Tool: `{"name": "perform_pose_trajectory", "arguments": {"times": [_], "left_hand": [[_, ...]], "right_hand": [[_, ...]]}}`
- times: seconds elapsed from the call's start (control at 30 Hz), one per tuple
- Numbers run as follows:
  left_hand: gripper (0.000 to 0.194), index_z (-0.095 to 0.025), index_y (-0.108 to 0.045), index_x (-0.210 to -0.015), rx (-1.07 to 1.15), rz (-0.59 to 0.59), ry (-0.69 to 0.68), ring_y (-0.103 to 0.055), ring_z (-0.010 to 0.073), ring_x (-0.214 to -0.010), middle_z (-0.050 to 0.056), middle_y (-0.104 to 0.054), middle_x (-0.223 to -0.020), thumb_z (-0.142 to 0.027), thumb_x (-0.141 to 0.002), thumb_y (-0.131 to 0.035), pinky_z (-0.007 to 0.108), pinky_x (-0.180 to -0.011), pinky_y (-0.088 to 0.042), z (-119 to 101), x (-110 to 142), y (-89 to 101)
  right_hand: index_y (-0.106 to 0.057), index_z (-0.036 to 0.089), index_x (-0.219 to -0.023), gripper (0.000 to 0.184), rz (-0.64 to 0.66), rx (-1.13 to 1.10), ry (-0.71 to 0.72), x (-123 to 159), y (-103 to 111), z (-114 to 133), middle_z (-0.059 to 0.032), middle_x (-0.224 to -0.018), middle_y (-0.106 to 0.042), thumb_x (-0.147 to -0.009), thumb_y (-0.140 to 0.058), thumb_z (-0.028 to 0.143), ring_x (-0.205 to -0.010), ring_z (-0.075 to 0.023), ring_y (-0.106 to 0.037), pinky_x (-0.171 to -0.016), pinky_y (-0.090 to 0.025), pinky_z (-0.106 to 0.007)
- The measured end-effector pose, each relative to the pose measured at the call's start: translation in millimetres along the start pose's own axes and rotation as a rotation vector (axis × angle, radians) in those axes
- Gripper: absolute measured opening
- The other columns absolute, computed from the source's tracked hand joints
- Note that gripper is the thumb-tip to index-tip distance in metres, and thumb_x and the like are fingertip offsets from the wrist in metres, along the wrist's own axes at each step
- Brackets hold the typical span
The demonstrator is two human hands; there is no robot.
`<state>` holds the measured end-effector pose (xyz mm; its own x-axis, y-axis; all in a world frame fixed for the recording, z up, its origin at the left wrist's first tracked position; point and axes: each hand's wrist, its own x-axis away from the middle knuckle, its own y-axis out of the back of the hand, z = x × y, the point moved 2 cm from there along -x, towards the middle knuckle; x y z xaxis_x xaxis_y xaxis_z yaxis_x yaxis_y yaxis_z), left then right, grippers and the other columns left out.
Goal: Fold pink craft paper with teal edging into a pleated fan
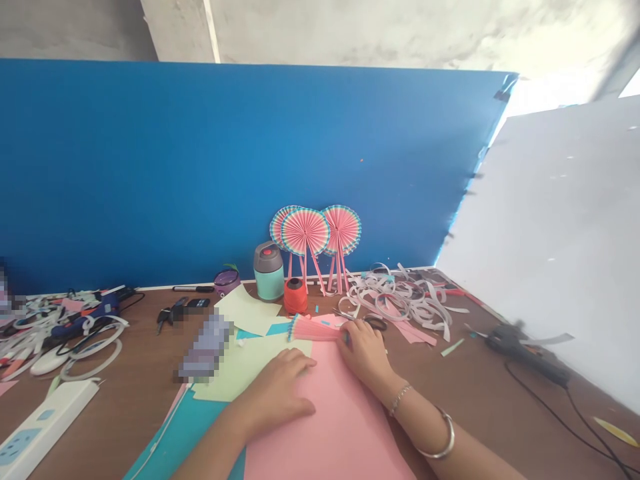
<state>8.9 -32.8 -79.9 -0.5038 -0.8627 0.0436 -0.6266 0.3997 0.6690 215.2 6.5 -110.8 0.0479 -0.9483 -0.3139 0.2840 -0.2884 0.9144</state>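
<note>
Over the sheet of pink paper, my left hand lies with thumb and fingers apart, holding nothing. My right hand has its fingers curled down at the right end of a pleated pink paper fan with a blue-edged left end. The fan is partly folded and lies across the top of the pink sheet; its right end is hidden by my fingers. Pale green paper and blue paper lie under and left of the pink sheet. Scissors rest just beyond my right hand.
Round pink fans on sticks lean against the blue partition. A turquoise jar and a red spool stand nearby. Curled white strips heap at back right. A glue gun lies right, a power strip left.
</note>
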Motion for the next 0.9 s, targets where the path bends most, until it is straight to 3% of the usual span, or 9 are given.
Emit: {"name": "perform_pose_trajectory", "arguments": {"times": [0.1, 0.2, 0.33, 0.4, 0.67, 0.9], "left_hand": [[0.061, -0.028, -0.055, -0.118, -0.038, 0.033, 0.042, -0.051, 0.0234, -0.109, 0.003, -0.056, -0.116, -0.024, -0.059, -0.066, 0.03, -0.09, -0.039, -2, 4, -3.3], [0.052, -0.026, -0.058, -0.114, 0.03, 0.016, 0.126, -0.055, 0.023, -0.102, 0.003, -0.06, -0.111, -0.021, -0.062, -0.06, 0.029, -0.083, -0.042, 4, 2, -3.3], [0.013, -0.018, -0.061, -0.074, 0.132, 0.001, 0.152, -0.055, 0.0169, -0.069, -0.001, -0.058, -0.071, -0.025, -0.07, -0.052, 0.024, -0.057, -0.038, 8, -3, 2.3], [0.012, -0.018, -0.054, -0.063, 0.213, -0.021, 0.158, -0.05, 0.0138, -0.06, -0.004, -0.051, -0.061, -0.027, -0.07, -0.053, 0.023, -0.052, -0.035, 5, -4, 7.9], [0.029, -0.017, -0.055, -0.074, 0.952, -0.171, 0.196, -0.058, 0.0141, -0.061, 0.001, -0.064, -0.071, -0.038, -0.063, -0.073, 0.025, -0.059, -0.044, 7, -7, 20.5], [0.033, -0.015, -0.06, -0.083, 1.065, -0.236, 0.155, -0.065, 0.02, -0.07, 0.007, -0.07, -0.081, -0.034, -0.061, -0.077, 0.03, -0.067, -0.048, 15, -10, 22.8]], "right_hand": [[-0.059, 0.019, -0.091, 0.014, 0.012, 0.005, 0.0, 0, 0, 1, -0.0059, -0.096, -0.062, -0.082, -0.048, 0.022, -0.094, -0.0233, -0.052, -0.072, -0.027, -0.031], [-0.06, 0.019, -0.092, 0.016, 0.019, 0.005, -0.005, -1, -1, 1, -0.006, -0.097, -0.063, -0.082, -0.048, 0.021, -0.095, -0.0232, -0.052, -0.073, -0.028, -0.032], [-0.06, 0.02, -0.095, 0.018, 0.036, -0.001, -0.009, -3, 0, -1, -0.0064, -0.099, -0.063, -0.082, -0.048, 0.02, -0.096, -0.0228, -0.052, -0.074, -0.029, -0.031], [-0.061, 0.02, -0.096, 0.019, 0.062, 0.004, -0.016, -4, 2, -2, -0.0067, -0.099, -0.063, -0.084, -0.046, 0.021, -0.097, -0.023, -0.052, -0.074, -0.029, -0.031], [-0.062, 0.021, -0.095, 0.019, 0.12, -0.003, -0.066, -4, 12, -3, -0.0076, -0.1, -0.062, -0.088, -0.044, 0.023, -0.098, -0.0229, -0.052, -0.074, -0.028, -0.031], [-0.062, 0.02, -0.092, 0.019, 0.093, -0.004, -0.065, -3, 12, -1, -0.0075, -0.097, -0.063, -0.088, -0.044, 0.024, -0.096, -0.0222, -0.053, -0.073, -0.028, -0.03]]}}
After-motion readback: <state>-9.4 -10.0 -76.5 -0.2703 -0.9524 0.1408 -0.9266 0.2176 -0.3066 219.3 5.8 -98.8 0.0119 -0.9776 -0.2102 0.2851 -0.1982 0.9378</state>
